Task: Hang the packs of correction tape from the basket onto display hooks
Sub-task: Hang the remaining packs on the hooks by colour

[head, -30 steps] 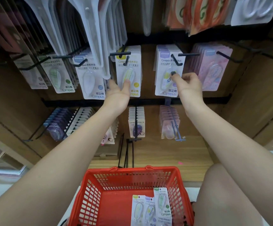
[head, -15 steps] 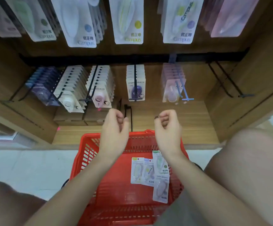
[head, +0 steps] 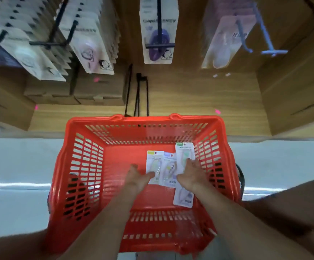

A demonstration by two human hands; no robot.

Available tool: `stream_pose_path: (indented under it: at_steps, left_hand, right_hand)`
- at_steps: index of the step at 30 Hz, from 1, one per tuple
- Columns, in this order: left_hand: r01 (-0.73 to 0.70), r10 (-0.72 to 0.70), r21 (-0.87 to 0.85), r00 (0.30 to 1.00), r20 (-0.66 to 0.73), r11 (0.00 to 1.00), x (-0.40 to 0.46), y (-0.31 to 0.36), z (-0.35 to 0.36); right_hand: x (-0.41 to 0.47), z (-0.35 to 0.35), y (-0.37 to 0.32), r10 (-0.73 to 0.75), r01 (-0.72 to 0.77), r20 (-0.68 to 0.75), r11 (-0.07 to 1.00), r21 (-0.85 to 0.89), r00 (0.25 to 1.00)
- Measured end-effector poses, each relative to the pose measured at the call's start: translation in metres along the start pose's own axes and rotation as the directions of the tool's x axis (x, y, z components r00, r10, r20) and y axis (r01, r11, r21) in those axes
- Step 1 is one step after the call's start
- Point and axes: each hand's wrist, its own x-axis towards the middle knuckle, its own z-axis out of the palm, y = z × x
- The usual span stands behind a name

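A red plastic basket (head: 81,166) stands on the floor below me. Several white packs of correction tape (head: 168,166) lie on its bottom, right of centre. Both hands are down inside the basket. My left hand (head: 136,178) reaches the yellow-topped pack (head: 152,156) with fingers extended, its fingertips touching that pack's lower edge. My right hand (head: 191,174) lies flat over the green-topped pack (head: 184,149), and another pack (head: 183,198) shows below its wrist. Neither hand has lifted a pack.
Display hooks with hanging packs run along the top: white packs (head: 88,40) at left, a purple one (head: 159,40) in the middle, pink ones (head: 225,44) at right. An empty black hook (head: 138,94) juts over the wooden shelf base (head: 190,94). My knees flank the basket.
Both hands dropped from the upper hooks, past the basket rim, down onto the packs in the basket. My view tilted downward with them.
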Motion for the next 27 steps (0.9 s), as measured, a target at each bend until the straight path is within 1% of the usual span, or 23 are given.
stream_pose_path:
  at_steps: [2,5,9,12,14,16,19,23,27]
  left_hand:
    - [0.02,-0.02,-0.011,1.0,0.015,1.0,0.008,-0.002,0.015]
    - [0.026,-0.026,0.043,1.0,-0.013,0.999,0.013,0.0,0.031]
    - [0.026,-0.017,0.144,0.998,-0.063,0.989,0.017,0.006,0.041]
    - [0.05,-0.038,0.149,0.996,-0.084,0.988,0.023,0.011,0.047]
    - [0.07,-0.061,0.107,0.994,-0.087,0.992,0.027,0.013,0.052]
    - [0.097,-0.094,0.043,0.994,-0.062,0.994,0.029,0.014,0.058]
    - [0.126,-0.125,0.022,0.991,-0.048,0.992,0.028,0.016,0.063]
    - [0.077,-0.076,0.02,0.995,-0.058,0.997,0.028,0.011,0.062]
    - [0.016,-0.016,0.01,0.999,-0.035,1.0,0.028,0.002,0.06]
  right_hand:
    - [0.007,0.003,-0.004,-0.001,0.0,-0.029,1.0,-0.028,1.0]
    - [0.018,0.007,-0.006,0.052,-0.046,-0.108,0.997,0.064,0.993]
    - [0.03,0.014,-0.012,0.14,-0.115,-0.194,0.984,0.136,0.971]
    - [0.037,0.018,-0.02,0.208,-0.168,-0.254,0.971,0.17,0.944]
    - [0.038,0.019,-0.024,0.236,-0.203,-0.256,0.968,0.15,0.937]
    - [0.036,0.021,-0.025,0.263,-0.224,-0.25,0.959,0.172,0.932]
    - [0.033,0.027,-0.02,0.286,-0.202,-0.273,0.933,0.299,0.918]
    - [0.033,0.033,-0.013,0.278,-0.141,-0.279,0.894,0.425,0.919]
    - [0.039,0.028,-0.015,0.338,-0.159,-0.224,0.806,0.57,0.914]
